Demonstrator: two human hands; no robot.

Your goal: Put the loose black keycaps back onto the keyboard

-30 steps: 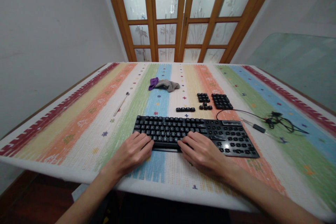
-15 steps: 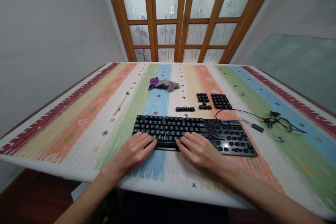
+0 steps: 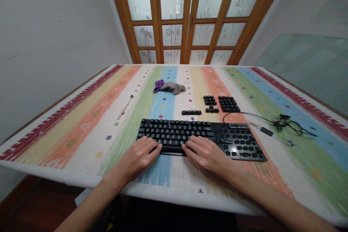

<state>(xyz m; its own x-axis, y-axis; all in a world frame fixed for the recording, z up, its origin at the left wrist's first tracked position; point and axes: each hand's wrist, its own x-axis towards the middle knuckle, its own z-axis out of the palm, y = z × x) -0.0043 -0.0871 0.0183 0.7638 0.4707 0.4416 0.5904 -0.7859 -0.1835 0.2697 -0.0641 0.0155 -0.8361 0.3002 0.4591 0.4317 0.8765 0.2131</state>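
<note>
A black keyboard (image 3: 174,130) lies near the table's front edge. Its letter section bears keycaps, while many switch positions on its right part are bare. My left hand (image 3: 141,156) is closed at its lower left edge, the bent fingers over the bottom keys. At the front edge, right of the space bar, my right hand (image 3: 203,152) rests with fingers together and curled onto the keys. The undersides of both hands are hidden. Behind the keyboard sit loose keycaps: a short row (image 3: 191,112), a small group (image 3: 210,100), an arrow cluster (image 3: 212,109) and a number-pad block (image 3: 229,104).
A grey and purple cloth (image 3: 170,86) lies crumpled farther back. To the left is a thin brush (image 3: 125,107). On the right are a coiled black cable (image 3: 289,125) and a small tool with a black handle (image 3: 266,131). A striped tablecloth (image 3: 81,145) covers the table.
</note>
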